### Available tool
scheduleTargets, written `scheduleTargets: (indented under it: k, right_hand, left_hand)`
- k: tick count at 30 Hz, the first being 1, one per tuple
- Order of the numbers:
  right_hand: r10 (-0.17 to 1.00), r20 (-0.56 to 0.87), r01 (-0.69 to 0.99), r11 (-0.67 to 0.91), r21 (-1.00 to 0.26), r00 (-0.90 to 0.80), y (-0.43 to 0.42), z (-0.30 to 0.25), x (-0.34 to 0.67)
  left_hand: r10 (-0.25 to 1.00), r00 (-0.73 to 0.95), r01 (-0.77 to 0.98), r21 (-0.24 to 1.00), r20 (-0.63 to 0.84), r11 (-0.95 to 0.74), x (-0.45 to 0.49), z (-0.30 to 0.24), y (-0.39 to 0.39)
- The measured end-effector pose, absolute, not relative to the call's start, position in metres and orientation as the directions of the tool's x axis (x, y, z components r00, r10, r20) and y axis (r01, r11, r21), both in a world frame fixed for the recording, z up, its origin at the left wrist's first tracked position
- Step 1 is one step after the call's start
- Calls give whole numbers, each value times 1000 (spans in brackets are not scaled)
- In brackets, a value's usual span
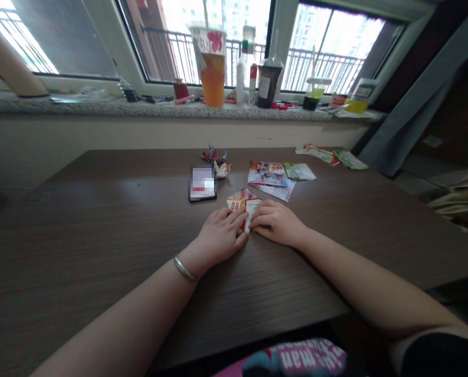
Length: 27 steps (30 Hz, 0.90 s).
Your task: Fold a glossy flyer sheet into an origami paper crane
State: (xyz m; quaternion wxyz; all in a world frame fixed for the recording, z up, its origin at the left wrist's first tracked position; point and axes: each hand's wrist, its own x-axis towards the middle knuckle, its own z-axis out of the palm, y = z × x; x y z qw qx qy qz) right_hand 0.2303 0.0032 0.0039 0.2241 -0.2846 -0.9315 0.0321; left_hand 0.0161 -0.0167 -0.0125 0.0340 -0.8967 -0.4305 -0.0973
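A folded piece of printed paper [253,206], red, white and yellow, lies on the brown table in front of me. My left hand [222,233] rests over its left part, fingers pressing it down and thumb near its lower corner. On the opposite side, my right hand [279,222] has its curled fingertips on the paper's right edge. Both hands cover much of the sheet, so its full shape is hidden. Just beyond the left hand is a phone [202,183] with a lit, blurred screen.
Crumpled or folded paper pieces [214,155] sit behind the phone. Printed leaflets [268,174] lie beyond my right hand, with more paper strips [320,153] at the table's far right. Drink cups [213,78] and bottles [241,78] line the windowsill [147,109].
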Motion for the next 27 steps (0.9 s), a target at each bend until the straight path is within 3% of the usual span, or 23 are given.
scheduleTargets:
  k: [7,21,27]
  right_hand:
    - [483,352,466,874,-139,-802,0,6,227]
    - [502,329,462,865,-196,-800,-1,8,232]
    - [503,294,475,864,-165,-813,-1,9,234]
  left_hand:
    - [764,606,780,25,223,-626,16,-12,-16]
    - [759,622,765,60,193,-642,14,-9,-15]
    - [770,612,774,64,181,-630,15,-9,-15]
